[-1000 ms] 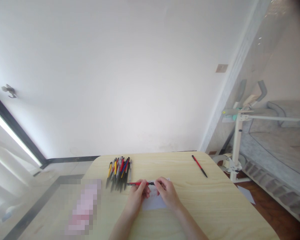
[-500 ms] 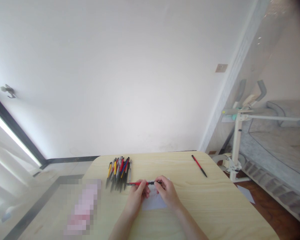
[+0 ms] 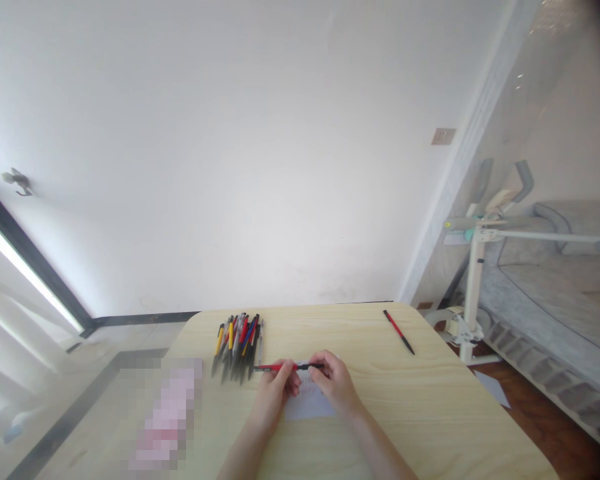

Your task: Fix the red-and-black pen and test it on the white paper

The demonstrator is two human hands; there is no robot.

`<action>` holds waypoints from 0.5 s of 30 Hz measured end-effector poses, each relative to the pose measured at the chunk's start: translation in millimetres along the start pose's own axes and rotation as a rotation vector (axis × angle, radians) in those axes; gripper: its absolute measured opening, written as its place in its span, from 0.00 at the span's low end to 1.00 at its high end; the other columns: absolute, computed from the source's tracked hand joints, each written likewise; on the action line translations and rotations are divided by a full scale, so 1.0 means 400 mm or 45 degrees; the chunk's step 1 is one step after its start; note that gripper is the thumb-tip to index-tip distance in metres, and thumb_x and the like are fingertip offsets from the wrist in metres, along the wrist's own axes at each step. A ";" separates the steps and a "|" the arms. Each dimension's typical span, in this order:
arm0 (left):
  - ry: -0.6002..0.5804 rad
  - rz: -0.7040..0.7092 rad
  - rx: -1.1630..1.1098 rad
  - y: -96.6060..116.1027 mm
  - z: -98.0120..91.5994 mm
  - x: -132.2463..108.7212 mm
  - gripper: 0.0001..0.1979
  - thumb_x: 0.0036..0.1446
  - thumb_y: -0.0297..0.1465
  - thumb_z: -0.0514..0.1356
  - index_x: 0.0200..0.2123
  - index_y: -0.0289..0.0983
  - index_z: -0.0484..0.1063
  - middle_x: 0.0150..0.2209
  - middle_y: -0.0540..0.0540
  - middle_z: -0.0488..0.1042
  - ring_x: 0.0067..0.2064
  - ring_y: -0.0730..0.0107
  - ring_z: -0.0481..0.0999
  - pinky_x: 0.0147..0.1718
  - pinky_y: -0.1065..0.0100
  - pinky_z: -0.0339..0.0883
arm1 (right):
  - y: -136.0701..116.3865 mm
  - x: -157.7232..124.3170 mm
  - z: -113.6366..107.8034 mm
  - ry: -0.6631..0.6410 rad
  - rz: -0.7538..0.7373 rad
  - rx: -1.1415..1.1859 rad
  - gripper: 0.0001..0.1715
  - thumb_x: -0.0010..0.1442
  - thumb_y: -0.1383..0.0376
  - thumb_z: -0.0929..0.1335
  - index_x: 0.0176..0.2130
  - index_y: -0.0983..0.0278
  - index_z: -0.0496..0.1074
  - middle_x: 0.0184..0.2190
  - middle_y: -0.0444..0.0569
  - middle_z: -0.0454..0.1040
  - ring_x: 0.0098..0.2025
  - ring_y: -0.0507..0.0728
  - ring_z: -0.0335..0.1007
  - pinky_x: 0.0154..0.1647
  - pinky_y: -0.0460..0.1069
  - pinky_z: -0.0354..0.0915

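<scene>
A red pen with black ends [image 3: 269, 368] lies level across both hands, above a sheet of white paper [image 3: 310, 400] with faint writing. My left hand [image 3: 276, 390] is closed on the red barrel, thumb on top. The fingers of my right hand [image 3: 333, 380] pinch the black end on the right. A bunch of several pens [image 3: 237, 347] in yellow, red, blue, black and clear lies to the left of my hands. Another red and black pen [image 3: 399, 331] lies apart at the right of the table.
The light wooden table [image 3: 410, 427] has rounded far corners and stands near a white wall. A blurred pink shape [image 3: 167, 417] is at the left. Beyond the right edge are a white exercise machine [image 3: 474, 293], a grey sofa [image 3: 555, 280] and paper on the floor [image 3: 493, 388].
Very little differs. The fingers of my right hand have shifted slightly at the pen's black end; the left hand keeps its hold.
</scene>
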State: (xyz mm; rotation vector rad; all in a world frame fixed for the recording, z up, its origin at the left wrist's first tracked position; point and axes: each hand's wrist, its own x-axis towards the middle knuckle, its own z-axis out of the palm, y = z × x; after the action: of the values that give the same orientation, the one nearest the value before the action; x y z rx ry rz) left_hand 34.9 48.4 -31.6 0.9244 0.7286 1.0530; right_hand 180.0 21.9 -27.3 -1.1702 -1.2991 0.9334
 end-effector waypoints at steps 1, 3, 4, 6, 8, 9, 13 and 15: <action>-0.001 -0.002 0.001 0.000 0.000 0.000 0.12 0.52 0.38 0.57 0.28 0.33 0.68 0.19 0.51 0.69 0.20 0.77 0.66 0.21 0.74 0.57 | -0.002 0.000 0.000 0.002 -0.001 0.006 0.04 0.53 0.66 0.65 0.31 0.65 0.66 0.23 0.42 0.65 0.23 0.50 0.59 0.22 0.44 0.54; -0.001 -0.008 -0.001 -0.001 0.000 0.000 0.12 0.53 0.38 0.57 0.28 0.33 0.68 0.19 0.51 0.69 0.20 0.77 0.66 0.21 0.74 0.57 | -0.005 0.001 0.000 0.008 0.001 0.018 0.03 0.52 0.67 0.65 0.31 0.65 0.66 0.24 0.42 0.65 0.23 0.49 0.58 0.22 0.44 0.54; 0.001 -0.011 -0.005 -0.001 0.000 0.000 0.12 0.53 0.38 0.57 0.27 0.33 0.68 0.19 0.51 0.69 0.20 0.77 0.66 0.21 0.74 0.56 | -0.006 0.002 0.001 0.011 0.007 0.025 0.03 0.52 0.67 0.65 0.31 0.65 0.66 0.23 0.42 0.64 0.23 0.49 0.58 0.22 0.43 0.54; 0.003 -0.013 -0.014 -0.001 0.000 -0.001 0.12 0.53 0.37 0.57 0.27 0.33 0.68 0.19 0.51 0.69 0.20 0.77 0.66 0.21 0.74 0.56 | -0.007 0.003 0.001 0.017 0.025 0.040 0.04 0.51 0.67 0.66 0.31 0.65 0.66 0.22 0.41 0.63 0.21 0.49 0.56 0.21 0.43 0.53; 0.002 -0.015 -0.016 0.000 0.000 -0.002 0.12 0.53 0.37 0.57 0.26 0.33 0.68 0.18 0.51 0.69 0.20 0.77 0.66 0.21 0.74 0.56 | -0.006 0.004 0.001 0.021 0.039 0.059 0.04 0.51 0.66 0.66 0.31 0.65 0.66 0.21 0.40 0.63 0.21 0.48 0.56 0.20 0.43 0.52; 0.001 -0.017 -0.013 0.001 0.000 -0.003 0.12 0.53 0.38 0.57 0.26 0.33 0.68 0.18 0.51 0.69 0.20 0.77 0.66 0.21 0.74 0.56 | -0.006 0.004 0.002 0.023 0.041 0.069 0.04 0.51 0.66 0.66 0.31 0.65 0.66 0.21 0.40 0.63 0.21 0.48 0.56 0.19 0.43 0.52; -0.003 -0.021 -0.003 0.005 0.000 -0.003 0.12 0.53 0.38 0.57 0.26 0.34 0.68 0.19 0.51 0.69 0.20 0.76 0.66 0.21 0.73 0.56 | -0.006 0.003 0.001 0.022 0.042 0.098 0.04 0.51 0.66 0.66 0.31 0.65 0.66 0.22 0.41 0.64 0.21 0.48 0.56 0.20 0.43 0.53; -0.003 -0.025 0.000 0.005 0.000 -0.003 0.12 0.53 0.38 0.57 0.27 0.34 0.68 0.19 0.51 0.69 0.20 0.76 0.66 0.21 0.73 0.56 | -0.007 0.002 0.000 0.016 0.041 0.105 0.04 0.51 0.66 0.66 0.31 0.65 0.66 0.22 0.41 0.64 0.21 0.48 0.56 0.20 0.43 0.53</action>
State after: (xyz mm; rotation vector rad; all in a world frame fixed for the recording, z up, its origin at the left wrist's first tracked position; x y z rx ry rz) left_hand 33.9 47.7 -29.7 0.9170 0.7343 1.0341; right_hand 179.6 22.1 -24.2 -1.1345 -1.2238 0.9929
